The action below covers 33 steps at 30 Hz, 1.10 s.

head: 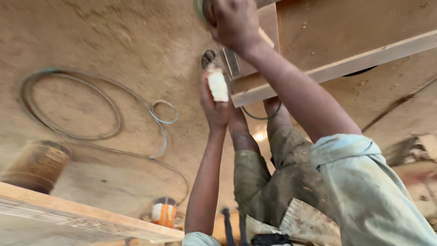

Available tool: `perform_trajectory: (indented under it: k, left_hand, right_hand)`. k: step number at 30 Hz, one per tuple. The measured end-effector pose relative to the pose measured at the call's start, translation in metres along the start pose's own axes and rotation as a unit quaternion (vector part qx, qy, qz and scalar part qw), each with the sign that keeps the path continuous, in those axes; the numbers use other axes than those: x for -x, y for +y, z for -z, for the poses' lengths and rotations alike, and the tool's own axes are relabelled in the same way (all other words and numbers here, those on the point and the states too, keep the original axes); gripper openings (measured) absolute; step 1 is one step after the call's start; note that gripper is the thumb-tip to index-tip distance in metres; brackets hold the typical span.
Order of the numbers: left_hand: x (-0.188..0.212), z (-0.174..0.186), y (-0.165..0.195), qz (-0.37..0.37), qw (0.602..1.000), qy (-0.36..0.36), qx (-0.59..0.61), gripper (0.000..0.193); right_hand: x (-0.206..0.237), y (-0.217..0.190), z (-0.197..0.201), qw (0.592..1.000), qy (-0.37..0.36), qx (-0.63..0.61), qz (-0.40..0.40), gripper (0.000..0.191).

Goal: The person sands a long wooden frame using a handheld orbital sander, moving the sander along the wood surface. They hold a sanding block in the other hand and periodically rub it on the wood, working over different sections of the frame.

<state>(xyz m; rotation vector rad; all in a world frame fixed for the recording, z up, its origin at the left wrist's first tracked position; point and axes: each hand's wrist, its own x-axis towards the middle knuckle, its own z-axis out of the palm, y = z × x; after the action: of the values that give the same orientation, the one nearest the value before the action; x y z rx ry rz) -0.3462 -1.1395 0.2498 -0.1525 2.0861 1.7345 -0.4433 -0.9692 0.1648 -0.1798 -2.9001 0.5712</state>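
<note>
My right hand (234, 20) is closed over a round tool with a green rim (199, 8) at the top edge of the view; most of the tool is hidden. It rests against a wooden furniture piece (346, 36) with a pale board edge. My left hand (214, 107) grips a small whitish block (217, 85), held upright against the corner of the wood, just below my right hand. A dark cord (259, 116) hangs under the wood. My legs in olive trousers (259, 182) stand beneath my arms.
A long coiled cable (68, 105) and a light blue loop (164, 111) lie on the dirt floor. A brown cylindrical tin (38, 164) and an orange-and-white can (164, 212) stand at the left. A wooden plank (91, 214) crosses the lower left corner.
</note>
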Motion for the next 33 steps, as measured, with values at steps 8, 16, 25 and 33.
perform_trajectory:
  k: [8, 16, 25, 33]
  left_hand:
    - [-0.134, -0.01, 0.01, -0.14, 0.982, 0.016, -0.128, 0.054]
    - [-0.154, -0.086, 0.003, -0.125, 0.988, -0.029, -0.083, 0.051]
    - [-0.137, -0.212, 0.026, -0.13, 0.979, -0.054, -0.148, 0.043]
    - [-0.039, -0.348, 0.036, -0.065, 0.996, 0.055, 0.003, 0.091]
  right_hand:
    - [0.004, -0.022, -0.007, 0.957, -0.122, -0.239, -0.111, 0.025]
    - [0.036, 0.023, -0.04, 0.448, 0.054, -0.819, -0.355, 0.036]
    - [0.057, 0.144, 0.042, 0.552, 0.031, -0.734, -0.395, 0.029]
    - [0.07, 0.293, 0.109, 0.983, -0.056, -0.12, -0.126, 0.018]
